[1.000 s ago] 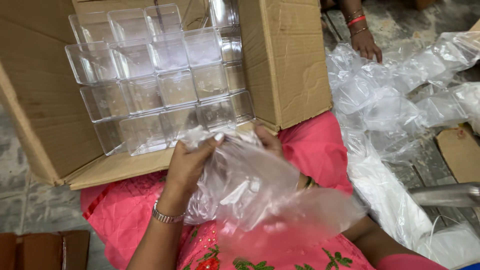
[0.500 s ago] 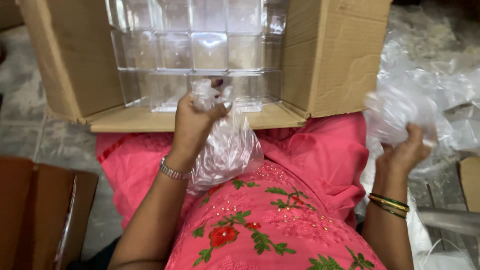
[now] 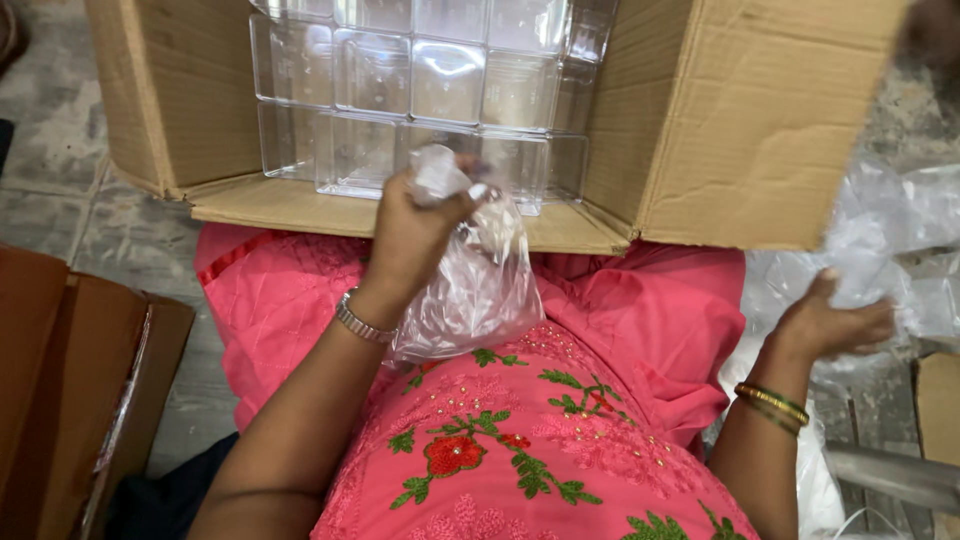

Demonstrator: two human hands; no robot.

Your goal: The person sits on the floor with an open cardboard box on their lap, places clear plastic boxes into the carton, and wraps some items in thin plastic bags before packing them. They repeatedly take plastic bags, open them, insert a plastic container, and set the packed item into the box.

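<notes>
My left hand (image 3: 410,235) is closed around the gathered top of a crumpled clear plastic bag (image 3: 470,295), which hangs over my pink lap just in front of the cardboard box (image 3: 720,130). The box lies open towards me and holds several clear plastic containers (image 3: 440,80) stacked in rows. Out to the right, my right hand (image 3: 830,325) reaches into a pile of loose clear plastic bags (image 3: 900,240), its fingers curled on the edge of one; that area is blurred.
A brown cardboard piece (image 3: 70,380) lies at my left on the grey tiled floor (image 3: 60,200). A metal bar (image 3: 890,475) shows at the lower right. Another cardboard corner (image 3: 940,400) sits by the bag pile.
My right hand left the bag in my lap and moved out right to the plastic pile. My left hand kept the bag and raised it towards the box.
</notes>
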